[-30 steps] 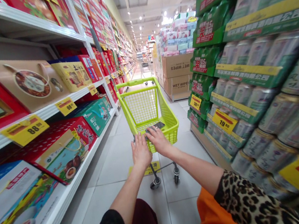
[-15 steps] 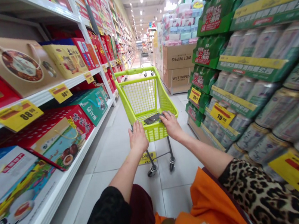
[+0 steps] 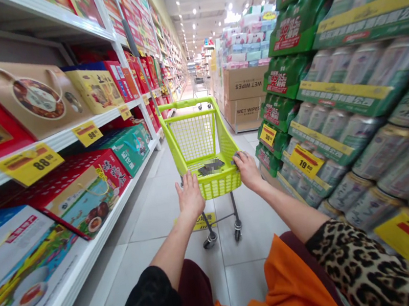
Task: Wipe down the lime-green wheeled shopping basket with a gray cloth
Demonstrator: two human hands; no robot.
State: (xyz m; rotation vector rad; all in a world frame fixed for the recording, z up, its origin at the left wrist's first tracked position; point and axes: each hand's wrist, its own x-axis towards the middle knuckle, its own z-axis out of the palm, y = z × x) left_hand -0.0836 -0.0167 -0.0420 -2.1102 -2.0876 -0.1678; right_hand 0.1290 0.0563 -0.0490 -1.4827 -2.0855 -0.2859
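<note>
The left hand [image 3: 190,197], fingers spread, is just off the green cart [image 3: 219,187], and the right hand [image 3: 248,170] curls its fingers on the rim.

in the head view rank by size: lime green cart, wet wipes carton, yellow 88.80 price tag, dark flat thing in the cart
Lime green cart
Wet wipes carton and yellow 88.80 price tag: similar, the tag's nearness makes it unsure
Dark flat thing

Left hand [image 3: 190,195] open and splayed, right hand [image 3: 248,170] curled.
</note>
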